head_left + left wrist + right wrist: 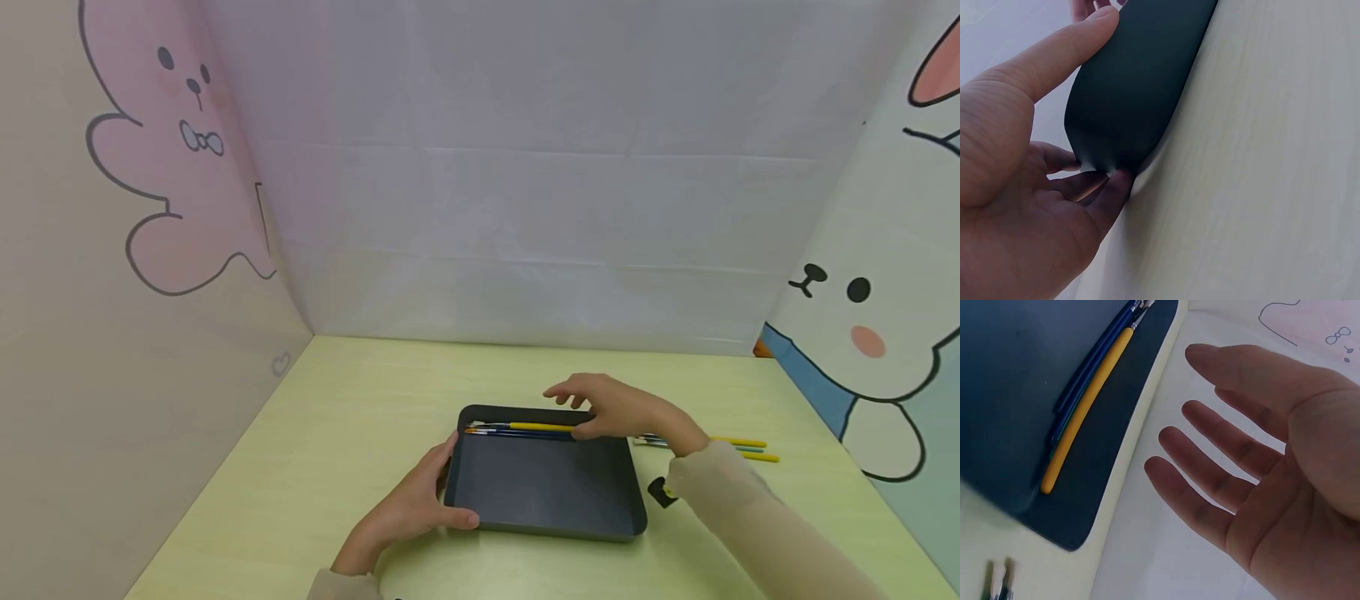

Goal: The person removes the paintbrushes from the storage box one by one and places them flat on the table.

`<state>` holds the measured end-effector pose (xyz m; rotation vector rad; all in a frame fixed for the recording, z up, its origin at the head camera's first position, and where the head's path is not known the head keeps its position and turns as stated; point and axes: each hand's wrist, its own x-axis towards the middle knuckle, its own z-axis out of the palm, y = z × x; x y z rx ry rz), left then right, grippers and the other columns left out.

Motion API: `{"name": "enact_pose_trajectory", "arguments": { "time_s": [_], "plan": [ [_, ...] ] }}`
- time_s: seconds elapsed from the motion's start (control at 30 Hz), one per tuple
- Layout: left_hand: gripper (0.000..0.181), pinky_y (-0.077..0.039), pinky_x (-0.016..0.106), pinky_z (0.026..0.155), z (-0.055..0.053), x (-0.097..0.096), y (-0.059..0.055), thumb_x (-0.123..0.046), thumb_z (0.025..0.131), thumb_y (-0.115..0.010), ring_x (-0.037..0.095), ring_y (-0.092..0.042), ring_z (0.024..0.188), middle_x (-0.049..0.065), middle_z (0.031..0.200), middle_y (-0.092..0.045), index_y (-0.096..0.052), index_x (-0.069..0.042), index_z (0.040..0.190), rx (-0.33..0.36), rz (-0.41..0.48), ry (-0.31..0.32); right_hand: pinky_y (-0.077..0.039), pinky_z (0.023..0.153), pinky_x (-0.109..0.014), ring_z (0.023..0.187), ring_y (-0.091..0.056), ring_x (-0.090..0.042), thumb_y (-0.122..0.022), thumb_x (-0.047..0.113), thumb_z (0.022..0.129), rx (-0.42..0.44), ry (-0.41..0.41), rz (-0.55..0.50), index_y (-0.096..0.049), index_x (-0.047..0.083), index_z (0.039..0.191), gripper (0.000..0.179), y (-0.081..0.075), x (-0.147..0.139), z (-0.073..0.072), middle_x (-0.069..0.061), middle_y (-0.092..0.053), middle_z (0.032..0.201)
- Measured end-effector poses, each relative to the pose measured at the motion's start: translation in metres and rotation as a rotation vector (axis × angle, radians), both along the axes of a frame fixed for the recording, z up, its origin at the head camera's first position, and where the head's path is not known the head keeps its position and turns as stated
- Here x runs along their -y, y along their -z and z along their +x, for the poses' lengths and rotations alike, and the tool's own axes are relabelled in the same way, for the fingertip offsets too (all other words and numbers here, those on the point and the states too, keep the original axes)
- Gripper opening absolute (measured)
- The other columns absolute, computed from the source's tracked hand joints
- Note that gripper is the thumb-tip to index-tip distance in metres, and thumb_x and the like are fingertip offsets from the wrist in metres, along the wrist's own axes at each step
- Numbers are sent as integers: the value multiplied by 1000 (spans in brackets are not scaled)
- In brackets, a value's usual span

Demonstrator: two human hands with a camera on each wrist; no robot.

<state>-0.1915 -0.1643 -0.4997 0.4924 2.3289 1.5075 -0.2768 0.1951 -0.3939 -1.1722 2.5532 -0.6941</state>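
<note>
currently, the left hand (408, 504) clamps the dark tray (555, 492) by its left side, thumb on the near corner of the rim and fingertips against the outer wall. from that grip the tray stretches off to the right on the pale table (360, 417). the right hand (615, 407) hovers above the tray's far right part, its thumb and fingers apart, slightly bent and around nothing. just below and to the left of that hand, 1 yellow-handled brush (543, 427) and some blue-handled brushes (536, 436) lie side by side along the tray's far wall, bristles toward the left hand's side; the number of blue handles is hard to tell. to the right of the right hand, past the wrist, loose brushes (761, 457) lie on the table, including 2 yellow handles and 1 teal. nearer than them, a black object (660, 492) shows beside the right sleeve (750, 508), partly hidden.
</note>
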Motion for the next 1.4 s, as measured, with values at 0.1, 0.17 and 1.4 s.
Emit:
{"name": "enact_pose_trajectory", "arguments": {
  "time_s": [0.1, 0.17, 1.4],
  "plan": [
    [130, -38, 53, 117, 0, 0, -1, -36, 81, -96, 35, -41, 151, 21, 173, -20, -8, -9, 172, 4, 0, -3, -58, 89, -39, 118, -65, -34, -78, 6, 95, 3, -9, 16, -56, 6, 152, 62, 2, 8, -2, -14, -63, 135],
    [130, -38, 54, 117, 0, 0, -2, -36, 80, -96, 36, -41, 150, 21, 173, -21, -8, -9, 172, 2, -2, -3, -58, 89, -39, 117, -65, -32, -78, 7, 95, 5, -21, 23, -55, 6, 153, 63, 3, 13, -4, -16, -63, 136],
    [130, -40, 52, 117, -3, 2, 3, -45, 81, -94, 36, -40, 151, 20, 173, -20, -7, -11, 172, 4, -10, 15, -53, 106, -41, 133, -61, -36, -79, 4, 95, 164, -37, 140, -58, 2, 150, 58, 37, 60, -14, -15, -62, 148]
  ]
}}
